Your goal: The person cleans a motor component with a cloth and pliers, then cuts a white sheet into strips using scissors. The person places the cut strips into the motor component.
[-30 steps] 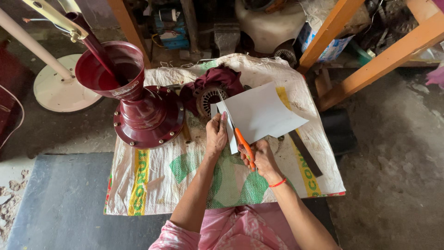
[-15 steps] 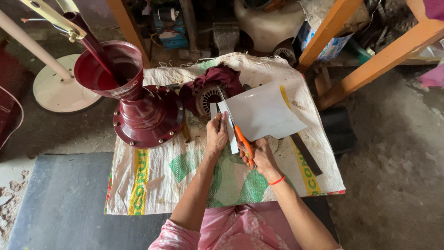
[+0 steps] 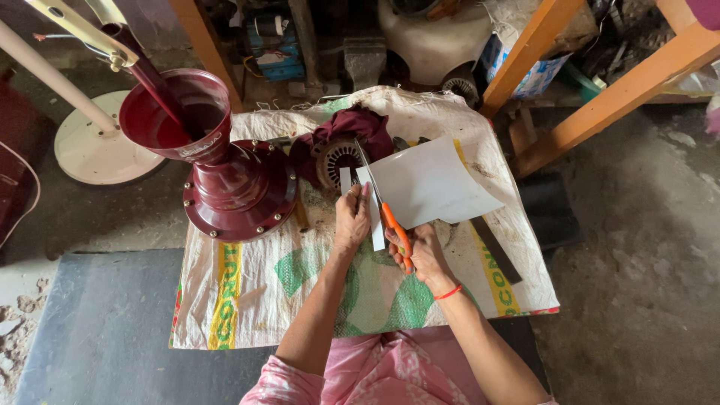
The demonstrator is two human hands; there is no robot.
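Observation:
My right hand (image 3: 421, 251) grips orange-handled scissors (image 3: 390, 221), whose blades run up into a white sheet (image 3: 431, 184) of thin card or plastic. My left hand (image 3: 351, 217) pinches the narrow strip (image 3: 373, 206) at the sheet's left edge, beside the cut line. A second small white strip (image 3: 345, 180) lies just left of it. Both hands work over a woven sack (image 3: 247, 292) with green and yellow print, spread on the floor. A red band circles my right wrist.
A maroon funnel-shaped metal housing (image 3: 225, 165) stands on the sack's left. A maroon cloth over a finned motor part (image 3: 341, 150) lies behind the sheet. A dark flat bar (image 3: 495, 247) lies right. Orange wooden legs (image 3: 592, 112), a white fan base (image 3: 97, 146) and clutter surround.
The scissors have moved slightly further up the sheet, and the cut strip at the left edge has grown longer. Both hands stay in nearly the same place.

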